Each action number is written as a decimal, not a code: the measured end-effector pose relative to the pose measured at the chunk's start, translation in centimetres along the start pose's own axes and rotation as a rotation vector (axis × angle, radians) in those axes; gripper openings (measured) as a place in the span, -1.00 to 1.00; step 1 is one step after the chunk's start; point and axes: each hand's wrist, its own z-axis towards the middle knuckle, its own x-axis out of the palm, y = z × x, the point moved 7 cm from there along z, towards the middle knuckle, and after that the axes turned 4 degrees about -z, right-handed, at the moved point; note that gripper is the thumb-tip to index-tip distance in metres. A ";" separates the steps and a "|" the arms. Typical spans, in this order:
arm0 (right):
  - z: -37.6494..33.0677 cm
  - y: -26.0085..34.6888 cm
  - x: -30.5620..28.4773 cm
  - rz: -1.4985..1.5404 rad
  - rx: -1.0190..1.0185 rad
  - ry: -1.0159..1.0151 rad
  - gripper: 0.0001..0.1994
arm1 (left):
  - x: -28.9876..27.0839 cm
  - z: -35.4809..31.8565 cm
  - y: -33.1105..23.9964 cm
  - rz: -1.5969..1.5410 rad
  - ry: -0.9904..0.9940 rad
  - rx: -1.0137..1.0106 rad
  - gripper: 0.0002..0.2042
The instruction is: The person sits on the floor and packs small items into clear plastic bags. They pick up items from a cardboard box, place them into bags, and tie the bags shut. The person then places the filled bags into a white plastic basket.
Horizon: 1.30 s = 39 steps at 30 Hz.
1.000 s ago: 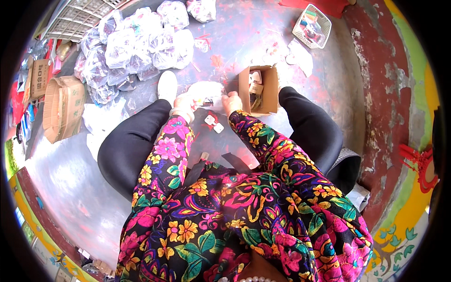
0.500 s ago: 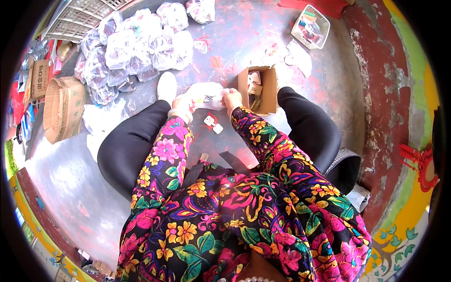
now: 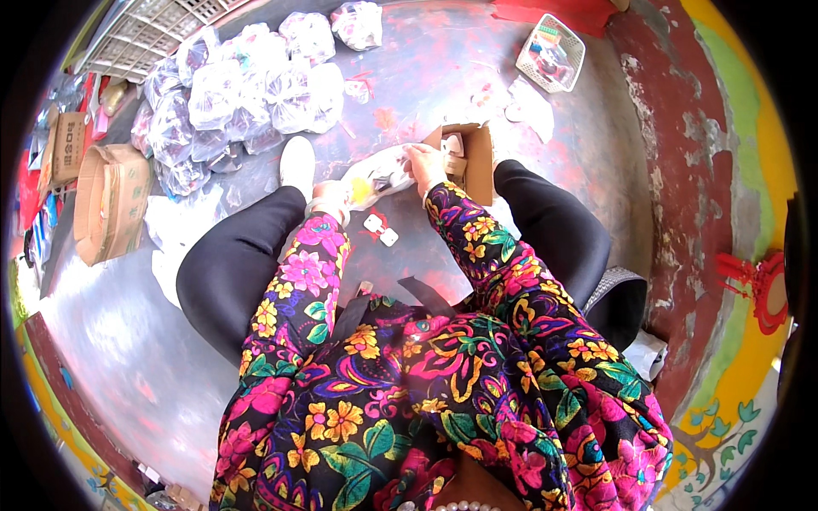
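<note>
Floor: grey concrete floor (image 3: 128, 358), worn red patches, painted wall at rt.
Hands: 2, close together; left hand (image 3: 331, 196) and right hand (image 3: 423, 162) each clamped on one end of 1 clear plastic bag (image 3: 375, 177).
Bag: held low betw. knees, just beside 1 small open cardboard box (image 3: 477, 162).
Loose: 2 small white pieces (image 3: 381, 230) under bag.
Pile: filled bags (image 3: 247, 94), approx. a dozen, upper left.
Other: 1 white basket (image 3: 550, 53); 1 big carton (image 3: 106, 203).
</note>
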 end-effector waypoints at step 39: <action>4.6 1.5 -12.0 -0.933 -0.158 -0.394 -0.84 | 2.9 -0.2 0.2 -0.399 0.121 -0.084 -0.84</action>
